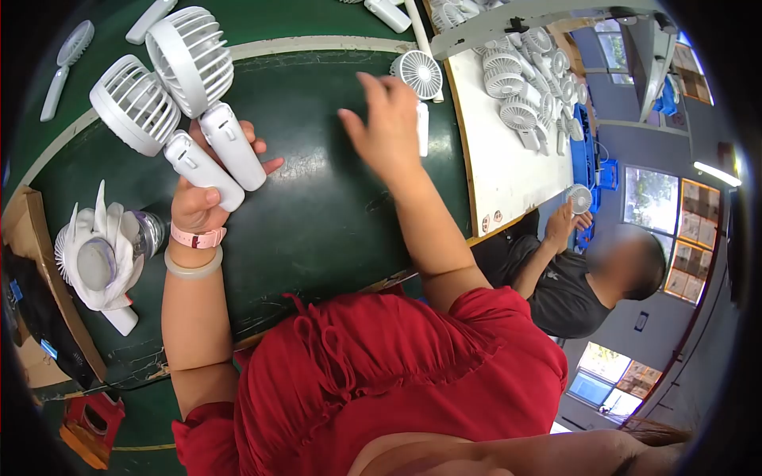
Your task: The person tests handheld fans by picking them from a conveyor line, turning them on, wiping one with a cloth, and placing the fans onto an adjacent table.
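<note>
My left hand [194, 202] is closed around the handles of two white handheld fans. One fan [206, 170] points its caged head to the upper left; the second fan [234, 147] lies against it, its head higher up. My right hand [389, 131] is over the dark green mat [317, 198], thumb and fingers apart, holding nothing. Closest to it is another white handheld fan [418, 74], lying on the mat's far right corner. Part of that fan's handle is hidden behind my right hand, and whether they touch I cannot tell.
Many white fans [520, 115] are piled on the white table [508, 186] at right. A person [571, 293] beside it holds a fan. At left are a clear bottle [149, 234], a white glove [99, 258] and a cardboard box [48, 278]. Another fan [67, 67] lies upper left.
</note>
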Demonstrator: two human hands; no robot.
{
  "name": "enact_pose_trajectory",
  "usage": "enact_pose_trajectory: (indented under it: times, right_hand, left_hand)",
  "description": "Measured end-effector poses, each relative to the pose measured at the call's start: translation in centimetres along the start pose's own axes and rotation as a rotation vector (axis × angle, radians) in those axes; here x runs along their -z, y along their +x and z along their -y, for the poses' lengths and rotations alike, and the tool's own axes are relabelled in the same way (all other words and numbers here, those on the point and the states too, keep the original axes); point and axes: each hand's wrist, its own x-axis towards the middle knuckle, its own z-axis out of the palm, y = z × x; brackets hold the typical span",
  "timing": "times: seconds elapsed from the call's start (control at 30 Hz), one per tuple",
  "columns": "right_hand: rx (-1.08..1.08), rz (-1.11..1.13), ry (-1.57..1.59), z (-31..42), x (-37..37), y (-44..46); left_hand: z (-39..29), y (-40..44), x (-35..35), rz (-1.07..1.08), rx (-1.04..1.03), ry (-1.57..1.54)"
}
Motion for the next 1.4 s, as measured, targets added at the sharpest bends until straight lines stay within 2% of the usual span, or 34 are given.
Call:
enact_pose_trajectory:
  times: [0.07, 0.13, 0.17, 0.2, 0.27, 0.3, 0.37, 0.43, 0.5, 0.63, 0.67, 0.77, 0.83, 0.97, 1.1, 1.2, 1.27, 1.37, 1.4]
  right_hand:
    - [-0.126, 0.014, -0.294, -2.7, 0.3, -1.8]
    - [-0.305, 0.023, -0.334, -4.6, 0.7, -3.1]
    - [-0.425, 0.097, -0.293, -5.2, 1.1, -3.3]
    - [-0.424, 0.098, -0.293, -5.5, 1.0, -3.5]
    - [-0.494, 0.058, -0.058, -6.2, 0.6, -3.8]
    - [-0.38, 0.022, 0.032, -7.5, -0.4, -3.9]
    - [-0.813, 0.151, 1.304, -4.2, 0.7, -1.0]
    - [-0.724, 0.235, 1.91, -2.9, -0.3, 1.1]
    - [-0.596, 0.38, 2.192, -0.3, -1.5, 3.7]
    - [-0.471, 0.626, 2.485, 2.6, -5.9, 5.7]
    - [-0.422, 0.68, 2.509, 3.0, -7.0, 5.3]
    - [-0.475, 0.788, 2.498, 2.9, -8.7, 4.5]
    - [-0.444, 0.798, 2.462, 2.6, -8.8, 4.8]
    - [-0.401, 0.711, 2.428, 3.0, -8.3, 4.6]
    - [-0.383, 0.722, 2.437, 3.2, -8.4, 4.7]
    - [-0.442, 0.686, 2.363, 3.4, -8.5, 4.7]
    - [-0.476, 0.576, 2.211, 3.5, -8.6, 4.7]
    - [-0.45, 0.508, 2.185, 4.2, -8.3, 4.3]
    - [-0.451, 0.507, 2.063, 4.3, -8.2, 4.3]
  left_hand:
    - [0.0, -0.1, 0.0, -0.016, 0.014, 0.036]
    - [-0.1, 0.0, -0.6, -0.059, 0.02, 0.072]
    - [0.1, 0.0, -0.3, -0.039, 0.008, 0.07]
    - [0.1, 0.0, -0.2, -0.018, -0.006, 0.068]
    - [-0.1, 0.0, -0.3, -0.026, 0.016, 0.073]
    - [-0.2, 0.1, -0.4, -0.036, 0.037, 0.077]
    - [-0.1, 0.1, -0.4, -0.041, 0.033, 0.069]
    - [-0.2, 0.1, -0.3, -0.046, 0.037, 0.066]
    - [-0.3, 0.0, -0.2, -0.056, 0.035, 0.039]
    - [-0.4, -0.1, 0.0, -0.077, 0.009, -0.006]
    - [-0.5, -0.2, 0.1, -0.091, 0.002, -0.01]
    - [-0.5, -0.3, 0.5, -0.106, -0.006, -0.04]
    - [-0.5, -0.3, 0.7, -0.126, -0.006, -0.044]
    - [-0.3, -0.2, 0.7, -0.143, 0.01, -0.022]
    - [-0.3, -0.2, 0.4, -0.163, 0.031, -0.013]
    - [-0.2, -0.2, 0.4, -0.178, 0.034, -0.016]
    - [-0.2, -0.3, 0.4, -0.182, 0.034, -0.018]
    - [-0.3, -0.2, 0.3, -0.178, 0.029, -0.009]
    - [-0.3, -0.2, 0.2, -0.194, 0.031, 0.001]
